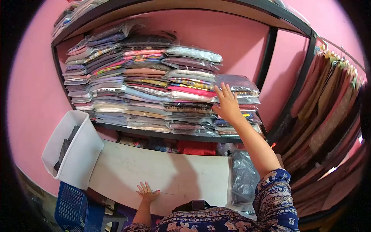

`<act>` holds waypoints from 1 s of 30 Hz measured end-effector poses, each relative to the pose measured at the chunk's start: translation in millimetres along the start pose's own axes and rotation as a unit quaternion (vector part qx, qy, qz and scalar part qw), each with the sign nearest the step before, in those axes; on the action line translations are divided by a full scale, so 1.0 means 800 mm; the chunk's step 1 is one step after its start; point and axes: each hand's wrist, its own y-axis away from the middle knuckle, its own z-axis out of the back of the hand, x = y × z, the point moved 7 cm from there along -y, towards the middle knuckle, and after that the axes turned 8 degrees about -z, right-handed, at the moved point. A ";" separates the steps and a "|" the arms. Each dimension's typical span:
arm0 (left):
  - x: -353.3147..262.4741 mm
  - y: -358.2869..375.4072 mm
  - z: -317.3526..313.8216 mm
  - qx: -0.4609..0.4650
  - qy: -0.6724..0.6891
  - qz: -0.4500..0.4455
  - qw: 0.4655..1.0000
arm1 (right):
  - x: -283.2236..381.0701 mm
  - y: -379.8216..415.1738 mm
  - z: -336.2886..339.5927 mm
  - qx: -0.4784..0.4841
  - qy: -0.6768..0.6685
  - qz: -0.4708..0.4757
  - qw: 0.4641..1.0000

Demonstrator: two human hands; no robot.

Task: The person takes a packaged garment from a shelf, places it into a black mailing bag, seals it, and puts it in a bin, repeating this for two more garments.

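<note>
My right hand (228, 102) reaches up to the shelf, fingers spread, against the right-hand stack of plastic-wrapped folded clothes (245, 83). Its palm is turned toward the stack; whether the fingers press on the wrapping is hard to make out. Lower down, my left hand (147, 192) lies flat with fingers apart on the white tabletop (127, 166), near its front edge. Neither hand holds anything. Taller stacks of bagged folded clothes (147, 81) fill the shelf to the left of my right hand.
A white bin (83, 154) with dark material inside stands at the table's left end, above a blue plastic basket (71, 205). Dark bagged clothing (244, 178) lies at the table's right end. Garments hang from a rail (328, 96) on the right. The black shelf edge (154, 133) overhangs the table's back.
</note>
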 end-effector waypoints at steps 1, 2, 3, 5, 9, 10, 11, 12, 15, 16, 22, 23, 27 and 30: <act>0.002 -0.001 -0.001 0.009 -0.021 0.010 1.000 | 0.001 -0.008 -0.011 -0.002 -0.005 0.007 1.000; 0.003 0.000 0.002 0.003 -0.019 0.016 1.000 | -0.007 -0.014 -0.027 0.015 0.027 -0.029 0.999; 0.002 0.002 0.001 0.010 -0.018 0.015 1.000 | -0.015 -0.018 -0.043 0.031 0.060 -0.065 0.996; -0.003 0.003 0.005 0.012 -0.015 0.015 1.000 | -0.014 -0.018 -0.061 0.029 0.077 -0.057 0.995; -0.001 0.000 0.004 0.027 -0.012 0.029 0.999 | -0.005 -0.018 -0.060 0.016 0.074 -0.069 0.995; -0.001 -0.001 0.002 0.035 -0.017 0.029 0.999 | -0.005 -0.018 -0.059 0.023 0.074 -0.070 0.995; -0.001 -0.002 0.002 0.035 -0.017 0.029 0.999 | -0.006 -0.018 -0.059 0.029 0.075 -0.071 0.994; -0.001 -0.002 0.002 0.042 -0.016 0.034 0.998 | -0.008 -0.020 -0.060 0.029 0.075 -0.071 0.994; -0.004 0.000 0.004 0.052 -0.012 0.039 0.998 | -0.011 -0.022 -0.068 0.050 0.078 -0.071 0.993; -0.005 0.001 0.005 0.058 -0.010 0.039 0.998 | -0.008 -0.021 -0.062 0.012 0.096 -0.051 0.994; 0.000 -0.006 0.001 0.072 -0.021 0.043 0.996 | -0.010 -0.090 0.010 -0.003 0.031 -0.132 0.991; -0.001 -0.006 0.002 0.072 -0.022 0.044 0.996 | 0.001 -0.105 0.037 -0.076 0.010 -0.115 0.990; 0.002 -0.005 -0.002 0.073 -0.016 0.035 0.997 | 0.032 -0.172 0.064 -0.199 -0.018 -0.006 0.980; 0.002 -0.006 -0.001 0.070 -0.012 0.029 0.997 | 0.060 -0.204 0.053 -0.274 -0.028 0.131 0.952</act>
